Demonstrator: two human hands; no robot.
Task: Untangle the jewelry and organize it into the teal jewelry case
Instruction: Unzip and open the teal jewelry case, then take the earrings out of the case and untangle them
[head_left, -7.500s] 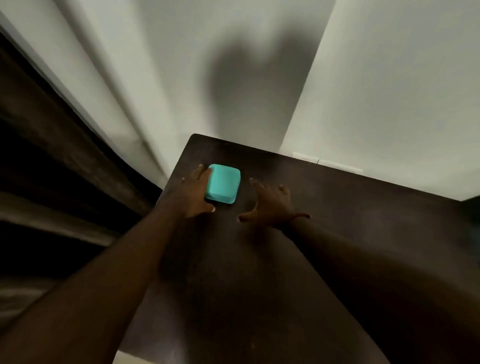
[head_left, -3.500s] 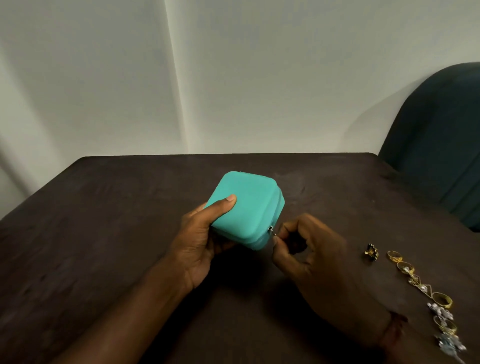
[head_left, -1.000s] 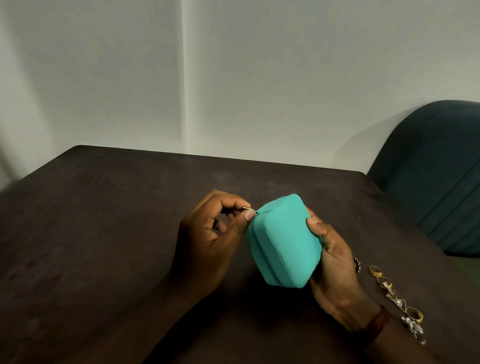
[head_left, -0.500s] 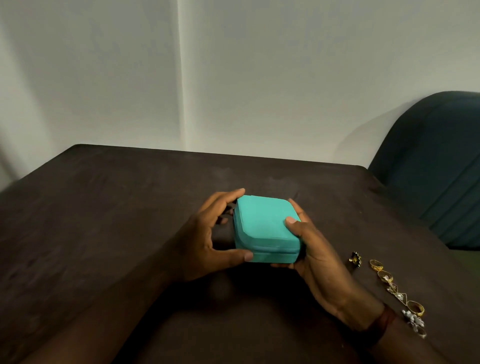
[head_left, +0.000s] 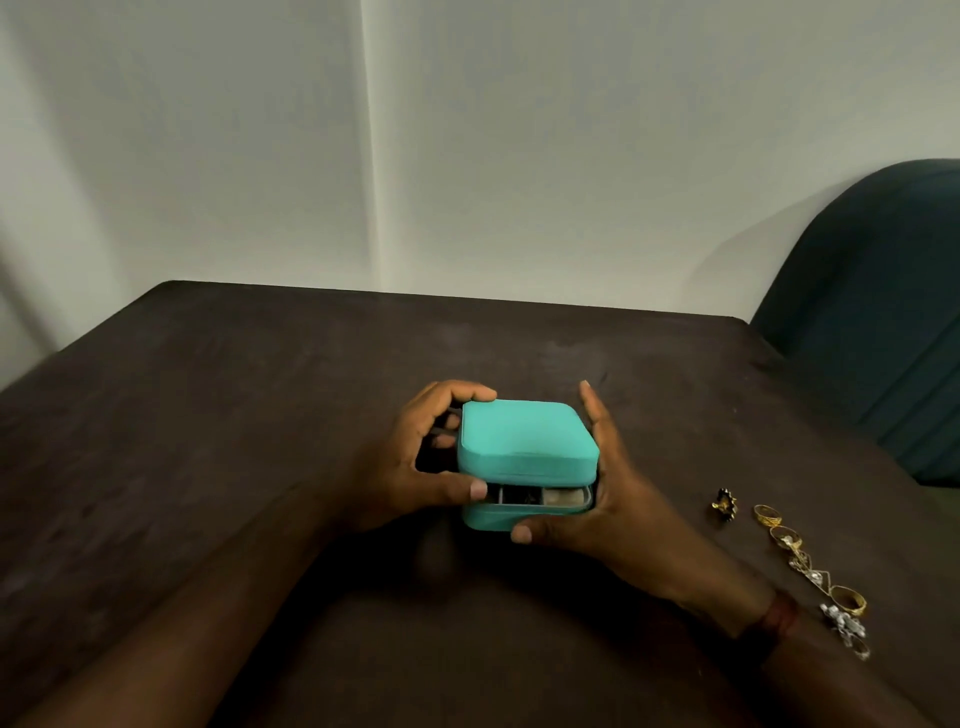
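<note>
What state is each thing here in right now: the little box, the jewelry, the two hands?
Teal jewelry case: on the table, lid lifted a crack at the front, compartments showing inside.
Left hand: grips the case's left side, thumb at the gap.
Right hand: holds the case's right side, thumb on the base.
Jewelry: lies in a row on the table right of the case, untouched.

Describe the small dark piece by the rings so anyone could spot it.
On the table, right of the teal case, a row of jewelry runs toward the near edge. The dark piece sits at its far end, nearest the case: spiky, unlike the round gold rings.
</note>
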